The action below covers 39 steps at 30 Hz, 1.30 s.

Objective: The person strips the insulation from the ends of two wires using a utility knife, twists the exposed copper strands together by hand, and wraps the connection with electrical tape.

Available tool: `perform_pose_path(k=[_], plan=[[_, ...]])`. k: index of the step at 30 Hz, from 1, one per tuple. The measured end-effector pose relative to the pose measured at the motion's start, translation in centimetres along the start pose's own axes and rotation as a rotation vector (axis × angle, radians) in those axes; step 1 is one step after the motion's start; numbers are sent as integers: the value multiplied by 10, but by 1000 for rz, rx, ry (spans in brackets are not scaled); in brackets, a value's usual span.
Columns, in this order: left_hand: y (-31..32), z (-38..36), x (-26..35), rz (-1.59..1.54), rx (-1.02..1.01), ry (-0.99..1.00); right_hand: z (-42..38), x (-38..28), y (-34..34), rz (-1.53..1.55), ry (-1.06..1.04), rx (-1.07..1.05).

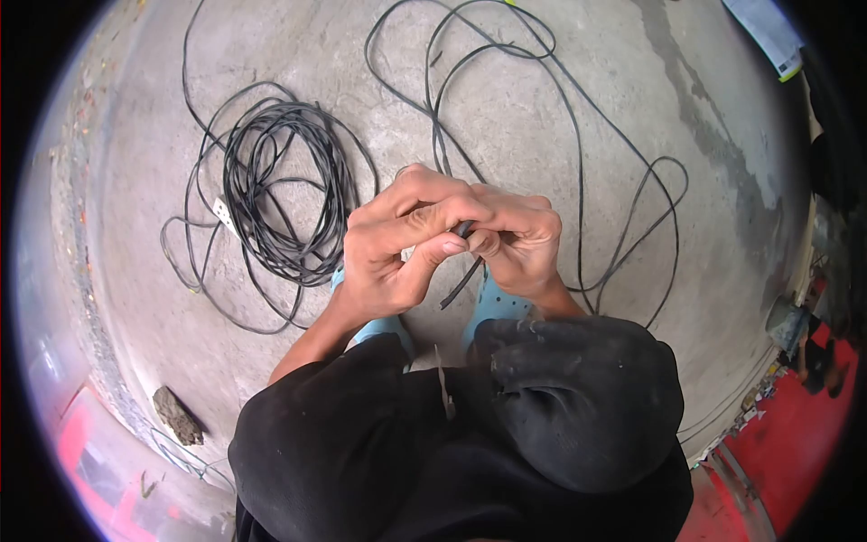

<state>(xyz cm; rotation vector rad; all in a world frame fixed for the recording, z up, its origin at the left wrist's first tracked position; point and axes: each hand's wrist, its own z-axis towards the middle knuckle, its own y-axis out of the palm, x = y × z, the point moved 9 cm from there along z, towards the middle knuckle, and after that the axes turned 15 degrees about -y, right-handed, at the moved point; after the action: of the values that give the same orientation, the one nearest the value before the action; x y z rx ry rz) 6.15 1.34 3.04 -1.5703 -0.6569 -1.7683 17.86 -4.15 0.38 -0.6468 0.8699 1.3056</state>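
My left hand [397, 244] and my right hand [522, 237] meet in front of my knees, fingers closed. Pinched between them is a short visible piece of black cable [464, 229]; most of it is hidden by my fingers. A loose cable end [461, 284] hangs just below my hands. Long loops of black cable [578, 135] spread over the floor ahead and to the right. To the left lies a thick coil of black cable [237, 181], with a white power strip [224, 217] partly under its edge.
Blue shoes [498, 303] stand on the grey concrete floor [298, 45], below my black-clothed knees [578, 397]. A rough brown lump [178, 415] lies at lower left. Red material [777, 461] is at lower right, and a pale packet [768, 36] at upper right.
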Motion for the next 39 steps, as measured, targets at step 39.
perform_pose_path(k=[39], plan=[[-3,13,-12,-22,-2,-131,8,19,13,66,32,-54]])
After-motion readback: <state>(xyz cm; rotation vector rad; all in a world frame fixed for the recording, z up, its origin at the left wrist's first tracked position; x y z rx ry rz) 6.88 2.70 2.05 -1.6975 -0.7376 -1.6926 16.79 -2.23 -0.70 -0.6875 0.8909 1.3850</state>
